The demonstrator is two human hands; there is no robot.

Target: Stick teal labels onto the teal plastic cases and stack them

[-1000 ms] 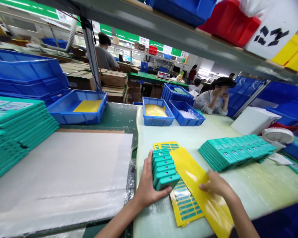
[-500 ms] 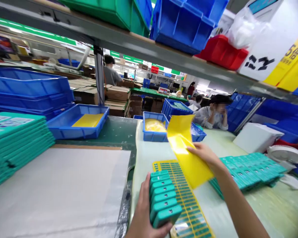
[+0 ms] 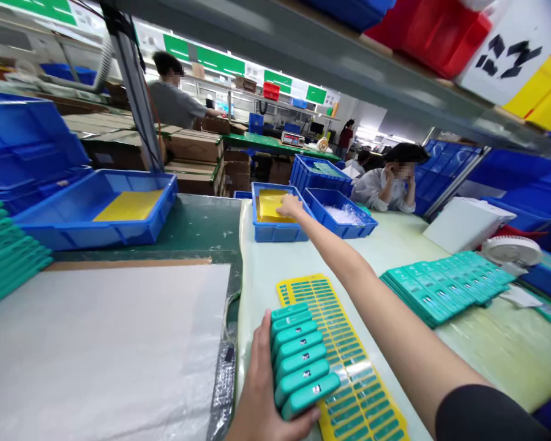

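Observation:
My left hand [image 3: 269,383] is wrapped around a row of several teal plastic cases [image 3: 303,355] standing side by side, with the thumb across the near end. Beside and partly under them lies a yellow label sheet [image 3: 344,361] with rows of small teal labels. My right arm is stretched far forward. At its end my right hand [image 3: 291,207] is over a blue bin [image 3: 280,233], its closed fingers at the edge of a plain yellow sheet [image 3: 270,205] inside. The fingertips are small and partly hidden.
Flat rows of teal cases [image 3: 445,288] lie on the right; more teal cases [image 3: 9,257] are stacked at left. A blue tray [image 3: 105,236] holds yellow sheets. Another bin [image 3: 344,229] contains clear plastic. A shelf [image 3: 349,67] crosses overhead. A person [image 3: 388,184] sits opposite.
My right hand has carried the yellow sheet forward from above the label sheet into the blue bin. My left hand still grips the teal cases. The view has shifted.

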